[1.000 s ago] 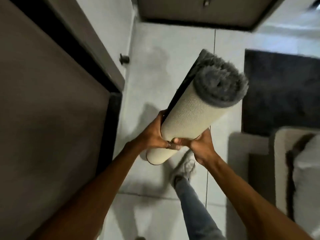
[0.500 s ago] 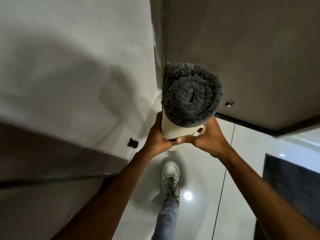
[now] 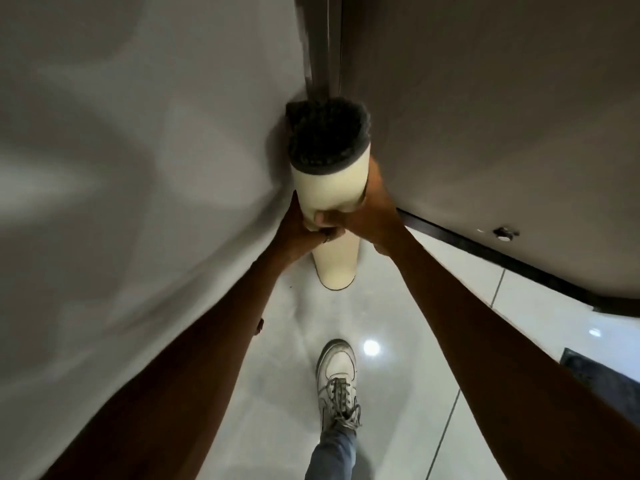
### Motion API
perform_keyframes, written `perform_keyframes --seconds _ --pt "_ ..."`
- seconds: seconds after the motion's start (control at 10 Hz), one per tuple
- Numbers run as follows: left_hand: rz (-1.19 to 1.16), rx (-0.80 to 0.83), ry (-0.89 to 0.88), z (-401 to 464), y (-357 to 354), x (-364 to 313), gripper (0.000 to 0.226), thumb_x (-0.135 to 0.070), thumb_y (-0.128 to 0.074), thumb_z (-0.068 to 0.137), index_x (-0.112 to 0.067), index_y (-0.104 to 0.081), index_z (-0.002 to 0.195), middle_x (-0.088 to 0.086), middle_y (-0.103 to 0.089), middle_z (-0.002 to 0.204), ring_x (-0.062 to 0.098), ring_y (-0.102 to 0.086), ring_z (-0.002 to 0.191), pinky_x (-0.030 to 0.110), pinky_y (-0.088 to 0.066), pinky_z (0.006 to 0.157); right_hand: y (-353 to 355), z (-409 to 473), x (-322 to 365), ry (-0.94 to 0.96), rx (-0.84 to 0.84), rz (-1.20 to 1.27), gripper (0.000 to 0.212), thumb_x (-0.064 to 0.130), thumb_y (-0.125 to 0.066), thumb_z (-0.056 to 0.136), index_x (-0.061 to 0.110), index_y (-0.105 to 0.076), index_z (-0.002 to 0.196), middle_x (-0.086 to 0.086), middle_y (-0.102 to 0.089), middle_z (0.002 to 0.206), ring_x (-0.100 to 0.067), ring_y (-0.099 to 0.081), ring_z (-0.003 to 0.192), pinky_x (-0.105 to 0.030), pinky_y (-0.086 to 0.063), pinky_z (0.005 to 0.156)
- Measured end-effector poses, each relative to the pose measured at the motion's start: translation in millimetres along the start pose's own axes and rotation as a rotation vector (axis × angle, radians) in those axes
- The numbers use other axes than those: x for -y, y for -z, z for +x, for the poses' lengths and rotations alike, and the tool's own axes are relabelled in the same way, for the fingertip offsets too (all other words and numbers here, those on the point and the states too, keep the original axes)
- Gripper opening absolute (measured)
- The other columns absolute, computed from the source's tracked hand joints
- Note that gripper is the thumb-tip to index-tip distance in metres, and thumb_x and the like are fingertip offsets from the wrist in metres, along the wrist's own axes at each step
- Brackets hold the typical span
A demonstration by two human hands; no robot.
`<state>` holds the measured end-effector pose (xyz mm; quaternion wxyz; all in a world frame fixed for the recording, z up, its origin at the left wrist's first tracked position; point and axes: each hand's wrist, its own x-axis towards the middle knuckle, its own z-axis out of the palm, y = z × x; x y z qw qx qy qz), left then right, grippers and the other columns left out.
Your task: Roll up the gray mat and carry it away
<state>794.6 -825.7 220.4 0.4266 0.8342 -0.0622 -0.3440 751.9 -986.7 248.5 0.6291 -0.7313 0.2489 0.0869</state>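
Observation:
The gray mat (image 3: 329, 174) is rolled into a tight tube with its cream backing outside and dark shaggy pile showing at the top end. It stands upright in the corner where a white wall meets a brown door, its lower end at or just above the floor tiles. My left hand (image 3: 299, 230) wraps its left side at mid-height. My right hand (image 3: 369, 209) grips its right side, thumb across the front. Both arms are stretched forward.
A white wall (image 3: 138, 150) fills the left; a brown door (image 3: 485, 133) with a dark bottom edge and a small stopper (image 3: 504, 233) fills the right. My white sneaker (image 3: 337, 379) is on the glossy tiles. A dark rug corner (image 3: 602, 379) lies at the right.
I have turned and stepped toward the corner. The rolled mat has gone from tilted toward me to upright and lower, close against the wall and door.

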Motion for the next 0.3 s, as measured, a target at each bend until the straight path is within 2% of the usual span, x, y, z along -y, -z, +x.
perform_keyframes --seconds 0.1,0.2,0.3 --pt "0.005 -0.021 -0.025 19.9 10.5 -15.4 0.084 -0.014 -0.092 0.073 -0.011 -0.050 0.146 0.009 -0.060 0.144 0.026 -0.056 0.134 0.042 -0.050 0.111 -2.1 23.3 11.9 -0.008 -0.045 -0.012 0.111 0.012 -0.100 0.063 0.031 -0.035 0.151 0.012 -0.067 0.134 0.003 -0.063 0.116 -0.007 -0.051 0.075" --pt "0.008 -0.055 -0.048 22.2 16.3 -18.6 0.088 -0.024 -0.098 0.064 -0.015 -0.057 0.141 0.005 -0.065 0.140 0.026 -0.059 0.132 0.046 -0.051 0.111 -6.1 18.1 16.5 -0.012 -0.126 0.017 0.133 0.015 -0.103 0.060 0.021 -0.019 0.163 -0.002 -0.045 0.158 -0.018 -0.045 0.137 -0.023 -0.051 0.094" --pt "0.061 -0.184 0.005 -10.1 9.2 -20.2 0.094 -0.035 -0.096 0.065 -0.015 -0.051 0.145 0.005 -0.062 0.143 0.026 -0.056 0.135 0.032 -0.046 0.110 -7.5 -18.5 21.8 -0.039 -0.216 -0.048 0.147 0.030 -0.104 0.058 0.022 -0.005 0.167 -0.007 -0.030 0.170 -0.033 -0.033 0.153 -0.049 -0.040 0.121"
